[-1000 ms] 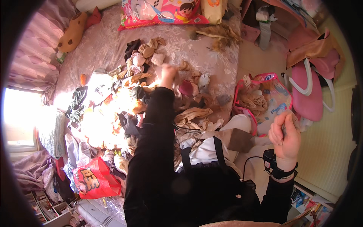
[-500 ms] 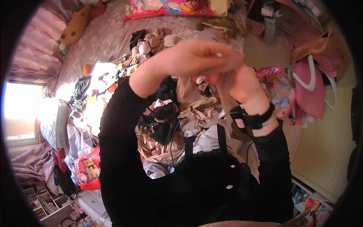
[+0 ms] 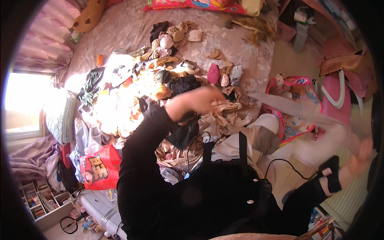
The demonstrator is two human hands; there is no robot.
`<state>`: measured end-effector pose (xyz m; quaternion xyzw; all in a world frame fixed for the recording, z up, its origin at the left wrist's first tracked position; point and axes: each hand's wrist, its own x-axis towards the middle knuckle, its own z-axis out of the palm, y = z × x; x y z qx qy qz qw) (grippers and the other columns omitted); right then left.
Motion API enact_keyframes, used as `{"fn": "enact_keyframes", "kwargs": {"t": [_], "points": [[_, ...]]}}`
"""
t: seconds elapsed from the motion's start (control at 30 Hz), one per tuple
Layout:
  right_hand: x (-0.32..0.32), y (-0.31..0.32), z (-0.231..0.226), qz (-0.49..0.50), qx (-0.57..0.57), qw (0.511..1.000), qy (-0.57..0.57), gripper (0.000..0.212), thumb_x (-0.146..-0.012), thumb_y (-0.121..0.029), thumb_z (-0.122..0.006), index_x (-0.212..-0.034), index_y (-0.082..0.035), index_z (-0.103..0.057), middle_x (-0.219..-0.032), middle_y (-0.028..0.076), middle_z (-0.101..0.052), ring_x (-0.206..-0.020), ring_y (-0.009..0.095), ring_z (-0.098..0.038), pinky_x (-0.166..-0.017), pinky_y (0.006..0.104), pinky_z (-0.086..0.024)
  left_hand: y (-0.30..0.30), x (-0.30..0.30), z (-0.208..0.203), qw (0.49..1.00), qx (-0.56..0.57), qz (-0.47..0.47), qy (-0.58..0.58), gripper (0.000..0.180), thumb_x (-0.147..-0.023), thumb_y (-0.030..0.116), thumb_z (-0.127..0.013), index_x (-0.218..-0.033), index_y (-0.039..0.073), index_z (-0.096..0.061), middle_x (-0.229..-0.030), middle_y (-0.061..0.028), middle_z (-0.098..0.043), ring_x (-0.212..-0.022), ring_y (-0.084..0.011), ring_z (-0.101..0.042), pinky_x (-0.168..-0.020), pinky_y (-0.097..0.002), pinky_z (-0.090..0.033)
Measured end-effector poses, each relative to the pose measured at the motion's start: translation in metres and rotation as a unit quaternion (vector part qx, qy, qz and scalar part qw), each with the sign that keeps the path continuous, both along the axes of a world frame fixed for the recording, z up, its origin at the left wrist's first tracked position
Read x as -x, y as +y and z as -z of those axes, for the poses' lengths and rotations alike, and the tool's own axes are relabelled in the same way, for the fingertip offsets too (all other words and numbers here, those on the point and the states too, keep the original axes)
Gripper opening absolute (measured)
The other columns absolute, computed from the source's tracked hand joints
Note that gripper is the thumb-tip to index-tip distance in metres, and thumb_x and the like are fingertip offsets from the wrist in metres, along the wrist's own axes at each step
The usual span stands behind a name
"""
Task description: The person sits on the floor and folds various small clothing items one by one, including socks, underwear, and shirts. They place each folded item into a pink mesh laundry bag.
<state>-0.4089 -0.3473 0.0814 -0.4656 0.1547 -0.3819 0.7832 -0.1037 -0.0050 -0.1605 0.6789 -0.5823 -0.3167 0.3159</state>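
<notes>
Far right, blurred right fingers (image 3: 365, 151), closed on pale fabric (image 3: 332, 138)

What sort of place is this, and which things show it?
Probably a bedroom: a floral-covered bed, a heap of garments on it, and a patterned curtain beside a bright window.

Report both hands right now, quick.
Left hand: too blurred to tell whether open or closed.
Right hand: blurred, but holding a pale cloth that trails from it.

1 long pale cloth (image 3: 308, 111), blurred, stretched out beside right hand (image 3: 360, 157)
</notes>
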Motion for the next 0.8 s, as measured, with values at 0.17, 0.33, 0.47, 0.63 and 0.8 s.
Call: {"fn": "enact_keyframes", "kwargs": {"t": [0.17,0.33,0.47,0.63,0.8], "points": [[0.019,0.015,0.04,-0.133,0.017,0.986,0.094,0.02,-0.091,-0.025,-0.045,-0.094,-0.006,-0.049,-0.055,-0.002,-0.035,-0.042,0.007,-0.031,-0.039,0.0237,-0.025,0.013,-0.136,0.1,0.779,-0.22,-0.5,-0.308,0.042,-0.071,0.036,-0.071,-0.103,0.009,-0.062,-0.105,-0.0146,-0.06,-0.102,-0.0278,-0.058,-0.085,-0.0398,-0.049],[0.012,0.049,0.079,-0.174,-0.067,0.971,0.147,0.034,-0.087,-0.032,-0.054,-0.102,-0.001,-0.054,-0.059,-0.001,-0.04,-0.045,0.008,-0.036,-0.04,0.0237,-0.028,0.004,-0.188,0.1,0.834,-0.164,-0.47,-0.238,0.029,-0.074,0.03,-0.065,-0.092,0.008,-0.064,-0.095,-0.0144,-0.066,-0.093,-0.0314,-0.062,-0.08,-0.0402,-0.049],[-0.004,0.063,0.106,-0.172,-0.184,0.958,0.135,0.039,-0.085,-0.024,-0.058,-0.114,0.001,-0.053,-0.072,0.002,-0.049,-0.052,0.008,-0.04,-0.041,0.022,-0.027,-0.035,-0.187,-0.014,0.912,0.056,-0.406,-0.014,0.03,-0.077,0.03,-0.069,-0.085,0.002,-0.061,-0.072,-0.005,-0.063,-0.064,-0.0136,-0.058,-0.06,-0.0298,-0.047],[-0.051,0.092,0.13,-0.301,-0.256,0.917,0.056,0.044,-0.085,-0.024,-0.057,-0.12,0.003,-0.052,-0.1,0.011,-0.063,-0.054,0.008,-0.042,-0.04,0.0184,-0.026,-0.076,-0.103,-0.157,0.918,0.253,-0.264,0.154,0.023,-0.093,0.022,-0.053,-0.092,0.0,-0.056,-0.085,-0.0052,-0.067,-0.07,-0.0116,-0.061,-0.065,-0.0239,-0.05],[-0.123,0.168,0.149,-0.521,-0.401,0.751,0.069,0.058,-0.089,-0.05,-0.046,-0.107,0.004,-0.057,-0.1,0.022,-0.063,-0.048,0.009,-0.044,-0.034,0.0195,-0.024,-0.101,-0.007,-0.253,0.909,0.315,-0.105,0.252,0.029,-0.098,0.025,-0.041,-0.104,-0.001,-0.052,-0.089,-0.0126,-0.065,-0.081,-0.0176,-0.064,-0.072,-0.0267,-0.052]]}}
